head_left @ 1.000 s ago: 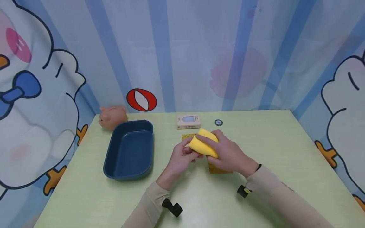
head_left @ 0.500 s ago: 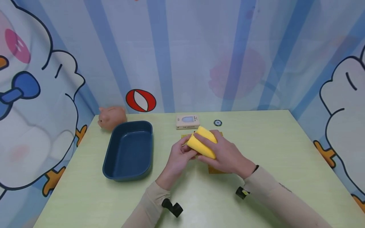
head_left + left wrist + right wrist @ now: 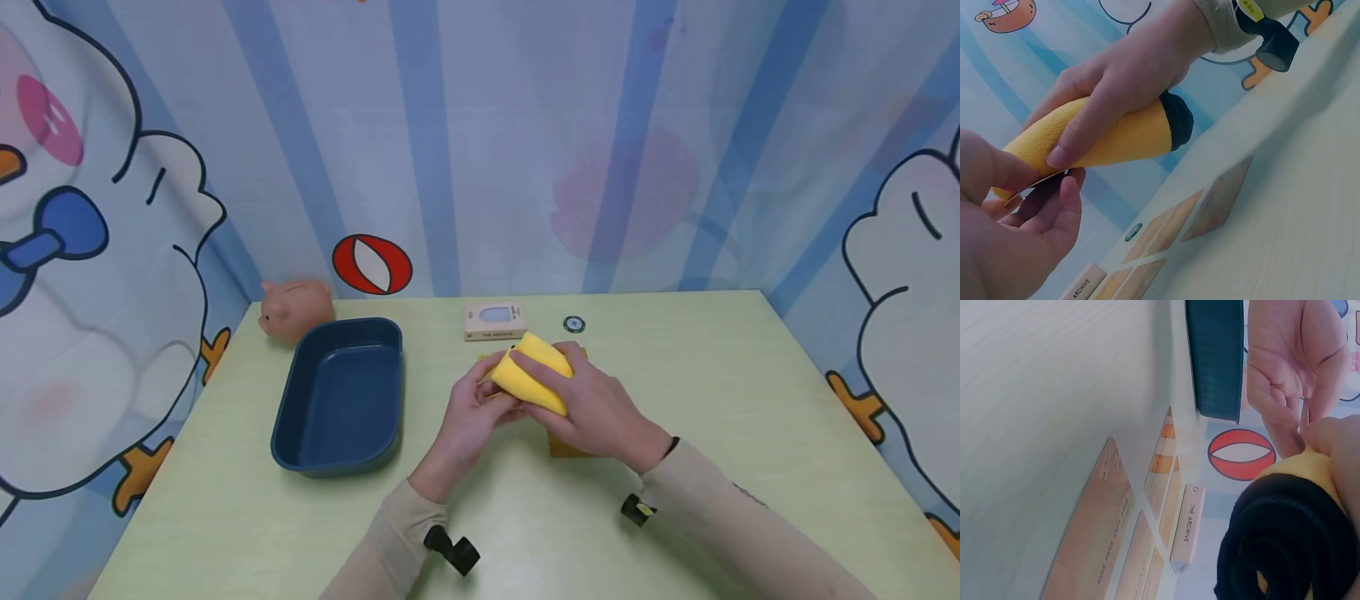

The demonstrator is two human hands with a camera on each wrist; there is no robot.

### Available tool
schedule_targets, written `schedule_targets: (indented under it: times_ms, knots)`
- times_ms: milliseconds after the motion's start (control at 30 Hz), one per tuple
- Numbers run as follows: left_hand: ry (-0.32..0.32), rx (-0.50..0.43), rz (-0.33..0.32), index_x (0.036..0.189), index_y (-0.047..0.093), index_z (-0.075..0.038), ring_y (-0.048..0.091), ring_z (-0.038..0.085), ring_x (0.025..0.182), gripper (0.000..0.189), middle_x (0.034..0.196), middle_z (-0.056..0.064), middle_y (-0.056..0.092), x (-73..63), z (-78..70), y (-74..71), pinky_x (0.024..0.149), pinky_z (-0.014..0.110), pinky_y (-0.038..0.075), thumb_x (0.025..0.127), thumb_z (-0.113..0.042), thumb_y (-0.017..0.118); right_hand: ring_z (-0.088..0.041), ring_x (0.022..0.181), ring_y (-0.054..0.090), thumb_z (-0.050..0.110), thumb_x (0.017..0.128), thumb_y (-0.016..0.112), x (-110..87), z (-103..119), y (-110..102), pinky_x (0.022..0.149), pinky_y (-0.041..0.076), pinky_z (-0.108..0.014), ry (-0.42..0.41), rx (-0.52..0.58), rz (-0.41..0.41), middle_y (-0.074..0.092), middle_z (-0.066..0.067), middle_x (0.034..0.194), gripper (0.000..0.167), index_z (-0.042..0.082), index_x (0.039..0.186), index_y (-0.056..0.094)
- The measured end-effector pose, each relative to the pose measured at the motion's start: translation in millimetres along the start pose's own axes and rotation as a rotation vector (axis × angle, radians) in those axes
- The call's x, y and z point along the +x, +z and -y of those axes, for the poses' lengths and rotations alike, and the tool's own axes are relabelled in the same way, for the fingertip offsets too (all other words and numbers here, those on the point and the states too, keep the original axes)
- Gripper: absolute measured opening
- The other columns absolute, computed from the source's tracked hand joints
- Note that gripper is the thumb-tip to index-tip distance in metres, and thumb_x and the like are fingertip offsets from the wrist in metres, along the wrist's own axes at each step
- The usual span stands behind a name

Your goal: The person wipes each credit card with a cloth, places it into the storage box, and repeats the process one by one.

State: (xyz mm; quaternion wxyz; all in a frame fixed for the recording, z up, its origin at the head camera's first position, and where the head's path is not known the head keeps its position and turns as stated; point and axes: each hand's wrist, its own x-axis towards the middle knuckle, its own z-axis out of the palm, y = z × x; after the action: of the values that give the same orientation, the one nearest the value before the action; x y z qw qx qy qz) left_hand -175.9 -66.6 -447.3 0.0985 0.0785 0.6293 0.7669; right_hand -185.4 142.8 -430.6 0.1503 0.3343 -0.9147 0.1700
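My right hand [image 3: 600, 406] grips a rolled yellow cloth [image 3: 531, 375] with a black side, which shows as a dark coil [image 3: 1285, 534] in the right wrist view. From the left, my left hand [image 3: 471, 417] pinches a thin card [image 3: 1305, 415], seen nearly edge-on. The cloth touches the card at my left fingertips and covers most of it. Below both hands, several orange-brown cards lie flat on the table, among them a near card [image 3: 572, 447] partly hidden by my right hand. Raised digits show on one card [image 3: 1094, 537] in the right wrist view.
Left of the hands stands a deep blue bin [image 3: 337, 400]. A pink piggy bank [image 3: 297, 310] sits behind it. Along the back are a small box [image 3: 495, 323] marked THE ARCHIVE and a dark round disc [image 3: 574, 324]. A printed curtain [image 3: 510, 150] hangs behind the table.
The cloth has shifted slightly left and tilted a little more over the left fingertips, with my right hand moving along. My left hand has barely moved; objects on the table stay put.
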Motion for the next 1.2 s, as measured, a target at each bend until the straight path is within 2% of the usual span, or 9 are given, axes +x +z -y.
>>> schedule_targets:
  times_ms: [300,433,567,667,833,1200]
  knots:
    - [0.012,-0.001,-0.021,0.158,0.045,-0.014,0.072,0.023,0.100,0.058,0.130,0.021,0.069,-1.4,-6.6,-4.7,0.089,0.031,0.062,0.104,0.005,0.055,-0.023,0.076,0.060,0.038,0.097,0.074,-1.4,-4,-5,0.056,0.056,-0.033,0.055,-0.010,0.020,0.052,-0.025,0.133,0.070,0.032,0.161,0.045]
    - [0.019,-0.003,-0.022,0.159,0.044,-0.014,0.073,0.029,0.102,0.060,0.130,0.024,0.068,-2.5,-9.0,-5.8,0.089,0.031,0.062,0.104,0.007,0.055,-0.021,0.073,0.058,0.038,0.096,0.076,-3.3,-9,-6,0.056,0.055,-0.032,0.064,-0.011,0.029,0.054,-0.024,0.129,0.072,0.032,0.161,0.044]
    - [0.026,-0.007,-0.017,0.159,0.044,-0.013,0.073,0.037,0.108,0.059,0.132,0.024,0.066,-4.1,-10.9,-7.1,0.089,0.032,0.062,0.104,0.007,0.052,-0.018,0.069,0.053,0.039,0.095,0.077,-5.9,-14,-7,0.055,0.051,-0.029,0.040,-0.011,0.029,0.055,-0.022,0.122,0.074,0.032,0.161,0.044]
    - [0.030,-0.011,-0.012,0.160,0.043,-0.013,0.074,0.035,0.107,0.059,0.133,0.026,0.066,-4.7,-11.6,-7.7,0.089,0.032,0.062,0.105,0.007,0.051,-0.017,0.067,0.051,0.040,0.095,0.078,-7.7,-18,-8,0.054,0.050,-0.027,0.019,-0.018,0.017,0.054,-0.021,0.117,0.075,0.031,0.161,0.044]
    - [0.031,-0.021,-0.033,0.158,0.046,-0.013,0.074,0.022,0.098,0.059,0.134,0.026,0.065,-2.8,-12.2,-8.1,0.085,0.030,0.063,0.104,0.009,0.051,-0.017,0.065,0.050,0.042,0.095,0.078,-10.0,-21,-11,0.053,0.048,-0.027,0.025,-0.026,0.011,0.054,-0.021,0.115,0.075,0.032,0.161,0.044]
    - [0.036,-0.034,-0.031,0.159,0.044,-0.011,0.074,0.020,0.095,0.058,0.136,0.030,0.062,-2.4,-14.3,-10.0,0.081,0.027,0.062,0.105,0.009,0.049,-0.017,0.064,0.049,0.036,0.096,0.078,-15.1,-30,-14,0.052,0.046,-0.026,0.034,-0.031,0.021,0.053,-0.021,0.117,0.075,0.032,0.162,0.042]
